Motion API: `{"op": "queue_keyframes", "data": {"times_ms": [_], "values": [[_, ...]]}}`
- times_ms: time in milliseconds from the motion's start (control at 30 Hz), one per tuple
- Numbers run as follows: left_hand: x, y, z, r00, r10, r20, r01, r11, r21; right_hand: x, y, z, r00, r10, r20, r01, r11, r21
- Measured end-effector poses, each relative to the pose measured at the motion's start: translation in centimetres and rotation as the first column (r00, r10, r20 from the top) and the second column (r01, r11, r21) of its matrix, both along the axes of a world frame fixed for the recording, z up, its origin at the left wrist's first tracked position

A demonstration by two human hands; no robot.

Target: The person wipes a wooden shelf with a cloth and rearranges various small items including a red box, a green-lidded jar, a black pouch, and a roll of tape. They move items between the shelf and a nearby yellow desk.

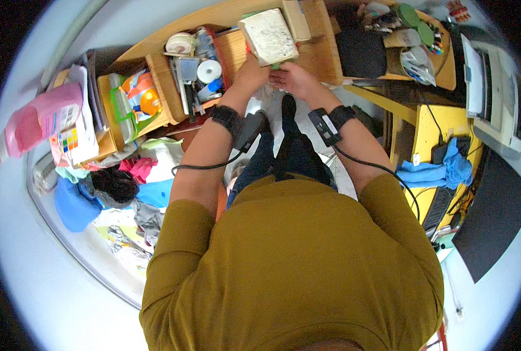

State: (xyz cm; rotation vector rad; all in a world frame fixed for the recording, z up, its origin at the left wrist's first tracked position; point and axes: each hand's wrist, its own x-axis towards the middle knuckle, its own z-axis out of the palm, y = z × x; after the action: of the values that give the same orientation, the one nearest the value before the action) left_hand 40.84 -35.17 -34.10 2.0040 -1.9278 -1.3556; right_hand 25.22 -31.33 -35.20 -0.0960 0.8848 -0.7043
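A flat white box or thick book (269, 37) with a worn, speckled face lies on the wooden shelf unit in front of me. My left hand (252, 73) is at its near left corner, fingers curled beside a small red spot. Close by, my right hand (296, 80) is just below the near edge, its fingers pointing left towards my left wrist. A bit of green (276, 66) shows between the box and my right thumb. Blur hides whether either hand grips anything. Both forearms wear black strapped devices with cables.
Left of my hands stands an open compartment with a white tape roll or disc (209, 71) and a blue-capped item (210, 89). Further left are an orange package (144, 94) and a pink bottle (45, 116). On the right, a yellow desk (447, 120) bears a blue cloth (451, 169).
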Motion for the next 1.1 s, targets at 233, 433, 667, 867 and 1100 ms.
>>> {"op": "queue_keyframes", "data": {"times_ms": [233,433,667,867,1100], "values": [[1.5,1.5,1.9,0.986,0.124,-0.115,-0.124,0.992,0.009,-0.5,2.1,-0.1,0.993,0.062,-0.097,-0.066,0.997,-0.037],[5.8,9.5,7.0,0.948,-0.01,-0.319,0.044,0.994,0.099,0.2,6.2,0.3,0.939,0.325,-0.114,-0.318,0.945,0.073],[11.3,14.2,8.1,0.578,0.722,-0.38,-0.559,0.69,0.46,3.5,7.8,4.2,0.779,0.623,-0.073,-0.627,0.769,-0.127],[8.6,13.5,5.5,0.273,0.829,-0.488,-0.565,0.549,0.616,9.4,6.5,5.6,0.769,0.514,-0.379,-0.628,0.719,-0.3],[10.0,12.2,4.3,0.215,0.902,-0.375,-0.564,0.428,0.706,4.3,8.4,3.7,0.864,0.291,-0.41,-0.35,0.934,-0.074]]}}
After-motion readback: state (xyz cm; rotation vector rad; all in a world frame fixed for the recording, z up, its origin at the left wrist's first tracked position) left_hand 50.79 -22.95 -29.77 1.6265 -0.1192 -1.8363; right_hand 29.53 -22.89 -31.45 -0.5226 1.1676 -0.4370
